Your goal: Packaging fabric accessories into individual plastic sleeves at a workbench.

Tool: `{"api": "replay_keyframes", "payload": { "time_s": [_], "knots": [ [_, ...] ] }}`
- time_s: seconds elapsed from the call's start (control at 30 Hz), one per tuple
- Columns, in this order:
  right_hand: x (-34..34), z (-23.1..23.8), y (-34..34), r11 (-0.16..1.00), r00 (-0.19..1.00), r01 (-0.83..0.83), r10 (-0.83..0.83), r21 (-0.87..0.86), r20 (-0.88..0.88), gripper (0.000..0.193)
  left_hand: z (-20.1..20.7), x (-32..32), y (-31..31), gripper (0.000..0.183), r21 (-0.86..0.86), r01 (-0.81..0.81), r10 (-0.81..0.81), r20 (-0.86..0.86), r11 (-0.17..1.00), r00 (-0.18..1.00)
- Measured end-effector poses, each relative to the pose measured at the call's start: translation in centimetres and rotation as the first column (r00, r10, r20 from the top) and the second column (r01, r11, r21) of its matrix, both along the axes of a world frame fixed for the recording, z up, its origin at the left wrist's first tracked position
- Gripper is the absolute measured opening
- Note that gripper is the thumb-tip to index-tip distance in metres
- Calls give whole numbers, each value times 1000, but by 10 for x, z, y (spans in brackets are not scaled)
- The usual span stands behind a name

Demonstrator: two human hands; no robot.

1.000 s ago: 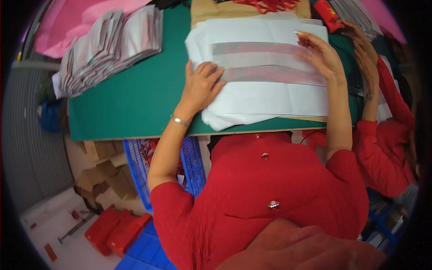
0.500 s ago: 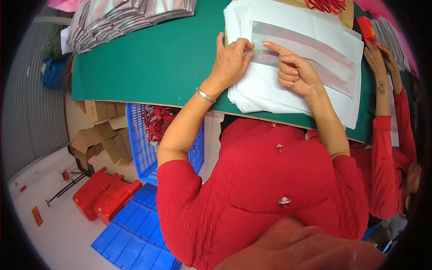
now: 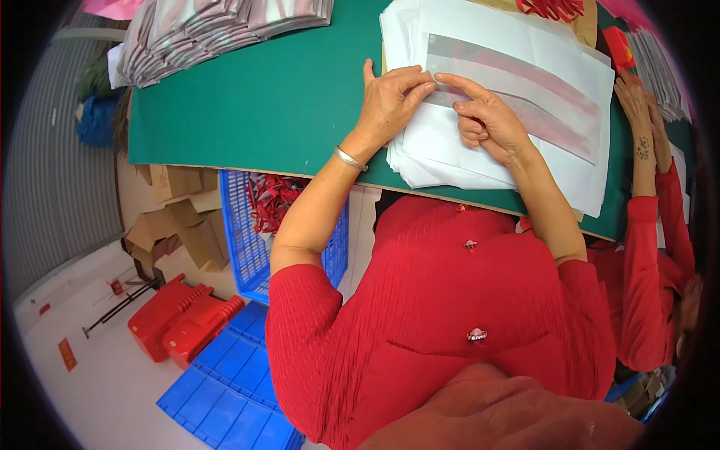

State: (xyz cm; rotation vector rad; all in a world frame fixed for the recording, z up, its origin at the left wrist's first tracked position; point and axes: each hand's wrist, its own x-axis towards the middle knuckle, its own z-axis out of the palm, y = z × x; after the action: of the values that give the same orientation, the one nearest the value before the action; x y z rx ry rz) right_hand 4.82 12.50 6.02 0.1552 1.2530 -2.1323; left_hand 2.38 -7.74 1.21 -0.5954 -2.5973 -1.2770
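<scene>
A translucent grey plastic sheet with pinkish bands (image 3: 525, 90) lies on a stack of white paper sheets (image 3: 435, 161) at the front of the green table. At its left end is my left hand (image 3: 391, 97), thumb and forefinger drawn together in a pinch at the sheet's edge, little finger raised. My right hand (image 3: 491, 120) is over the sheet, its forefinger stretched left until the tip meets my left fingertips. The other right fingers curl loosely, and nothing shows in them. What lies between the meeting fingertips is too small to make out.
Stacks of folded packets (image 3: 217, 30) cover the table's far left. Red strips (image 3: 551, 7) lie behind the paper. A blue crate (image 3: 244, 247) with red pieces stands below the table edge. On the right, a co-worker's hands (image 3: 636, 101) are near a red packet (image 3: 619, 47).
My right forefinger has lowered and come in against my left fingertips. My left thumb and forefinger have shifted slightly right. The whole view has moved a little.
</scene>
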Motion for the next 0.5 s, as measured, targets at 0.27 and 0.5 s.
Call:
{"api": "replay_keyframes", "payload": {
  "time_s": [0.27,0.5],
  "knots": [
    [-1,3,2,999,1000,-19,19,36,-7,57,1,1,3,13,53,-32,29,52,998,998],
    [0,-4,1,988,997,-11,23,-152,79,55,20,4,6,15,84,-55,40,170,995,985]
  ]
}}
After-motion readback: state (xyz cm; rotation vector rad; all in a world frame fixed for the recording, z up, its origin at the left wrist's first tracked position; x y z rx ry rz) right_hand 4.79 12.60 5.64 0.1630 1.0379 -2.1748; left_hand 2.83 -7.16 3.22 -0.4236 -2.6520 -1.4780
